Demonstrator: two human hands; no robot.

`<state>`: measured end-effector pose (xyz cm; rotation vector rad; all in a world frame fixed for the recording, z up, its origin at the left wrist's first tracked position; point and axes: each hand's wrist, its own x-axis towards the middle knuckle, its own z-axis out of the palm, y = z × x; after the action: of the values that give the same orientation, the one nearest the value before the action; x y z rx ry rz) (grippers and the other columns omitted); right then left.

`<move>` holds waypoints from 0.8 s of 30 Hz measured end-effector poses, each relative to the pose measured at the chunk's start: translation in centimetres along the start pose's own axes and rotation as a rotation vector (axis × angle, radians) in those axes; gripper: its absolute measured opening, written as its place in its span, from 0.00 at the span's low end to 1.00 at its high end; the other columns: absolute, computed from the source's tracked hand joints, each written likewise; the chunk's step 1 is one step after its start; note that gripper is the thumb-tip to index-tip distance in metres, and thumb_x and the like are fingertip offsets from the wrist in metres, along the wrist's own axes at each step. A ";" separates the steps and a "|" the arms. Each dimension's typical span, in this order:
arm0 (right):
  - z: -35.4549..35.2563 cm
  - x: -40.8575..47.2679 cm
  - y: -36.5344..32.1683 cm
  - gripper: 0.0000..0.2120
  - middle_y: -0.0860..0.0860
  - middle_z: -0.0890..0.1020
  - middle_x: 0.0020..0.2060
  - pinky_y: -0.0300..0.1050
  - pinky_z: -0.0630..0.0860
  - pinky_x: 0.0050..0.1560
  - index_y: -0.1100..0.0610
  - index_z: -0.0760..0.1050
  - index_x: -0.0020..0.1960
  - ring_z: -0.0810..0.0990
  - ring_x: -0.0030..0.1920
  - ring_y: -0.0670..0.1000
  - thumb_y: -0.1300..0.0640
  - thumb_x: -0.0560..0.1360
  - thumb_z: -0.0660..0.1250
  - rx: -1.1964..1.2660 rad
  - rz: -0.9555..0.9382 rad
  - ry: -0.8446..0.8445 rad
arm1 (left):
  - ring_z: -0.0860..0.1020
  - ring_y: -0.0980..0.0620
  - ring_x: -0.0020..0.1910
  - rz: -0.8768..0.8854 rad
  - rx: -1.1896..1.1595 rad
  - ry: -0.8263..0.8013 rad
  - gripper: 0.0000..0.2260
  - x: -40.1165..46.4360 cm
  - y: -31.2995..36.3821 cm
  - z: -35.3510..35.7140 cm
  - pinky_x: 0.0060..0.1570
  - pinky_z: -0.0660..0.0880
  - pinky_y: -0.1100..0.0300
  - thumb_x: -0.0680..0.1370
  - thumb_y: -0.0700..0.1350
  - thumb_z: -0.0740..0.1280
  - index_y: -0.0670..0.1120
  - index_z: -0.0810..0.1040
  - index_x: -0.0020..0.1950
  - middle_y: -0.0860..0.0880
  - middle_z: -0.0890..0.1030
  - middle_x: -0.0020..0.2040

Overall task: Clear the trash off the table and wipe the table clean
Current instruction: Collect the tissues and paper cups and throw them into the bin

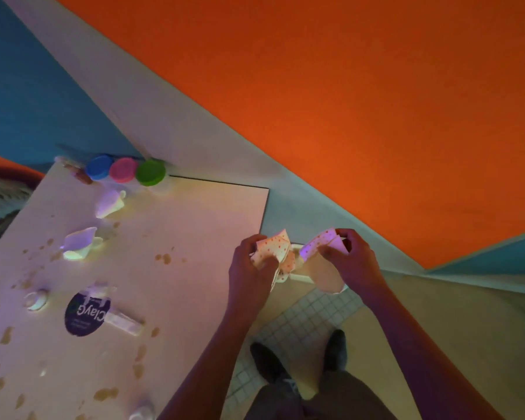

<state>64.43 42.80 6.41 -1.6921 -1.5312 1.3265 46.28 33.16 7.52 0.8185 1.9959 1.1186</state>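
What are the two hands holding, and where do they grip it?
Each hand pinches a dotted paper piece: left hand grips one at its lower edge, right hand grips the other at its right end.

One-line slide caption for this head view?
Both hands, left and right, hold dotted wrappers beside the stained table.

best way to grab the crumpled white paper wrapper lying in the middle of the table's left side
Pinch the crumpled white paper wrapper by its raised upper flap, coming from above and from its right, the side nearer the left hand. That flap stands up off the white table, so fingers can close on it, while the lower part lies flat. Both hands currently hold dotted paper.
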 end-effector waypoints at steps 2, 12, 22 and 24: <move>-2.1 0.5 0.8 0.15 0.48 0.81 0.42 0.35 0.69 0.32 0.50 0.76 0.58 0.76 0.38 0.39 0.57 0.73 0.73 0.007 0.030 0.016 | 0.81 0.54 0.52 0.008 0.005 -0.023 0.19 0.0 0.8 2.2 0.46 0.83 0.50 0.70 0.46 0.69 0.59 0.75 0.59 0.54 0.81 0.55; -8.3 3.7 3.2 0.17 0.50 0.81 0.45 0.32 0.67 0.29 0.53 0.76 0.61 0.76 0.38 0.40 0.58 0.73 0.73 0.046 0.067 0.021 | 0.80 0.56 0.53 0.069 0.072 -0.051 0.18 0.0 2.5 10.3 0.42 0.82 0.58 0.72 0.42 0.70 0.56 0.75 0.59 0.54 0.80 0.56; -9.3 7.8 4.8 0.17 0.48 0.78 0.42 0.36 0.66 0.30 0.53 0.76 0.62 0.75 0.36 0.41 0.57 0.74 0.71 0.020 0.130 0.042 | 0.77 0.56 0.55 0.124 0.148 -0.062 0.20 4.0 1.9 14.4 0.47 0.82 0.51 0.73 0.39 0.71 0.59 0.74 0.58 0.56 0.76 0.55; -8.9 8.5 5.3 0.17 0.49 0.78 0.41 0.36 0.67 0.30 0.53 0.76 0.62 0.74 0.36 0.41 0.58 0.74 0.71 0.017 0.147 0.045 | 0.76 0.61 0.54 0.131 0.167 -0.070 0.20 5.0 1.4 14.8 0.49 0.82 0.48 0.73 0.38 0.71 0.59 0.74 0.57 0.59 0.75 0.54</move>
<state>73.84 51.64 2.69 -1.8412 -1.3895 1.3604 55.69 44.28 1.75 1.0742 2.0211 0.9900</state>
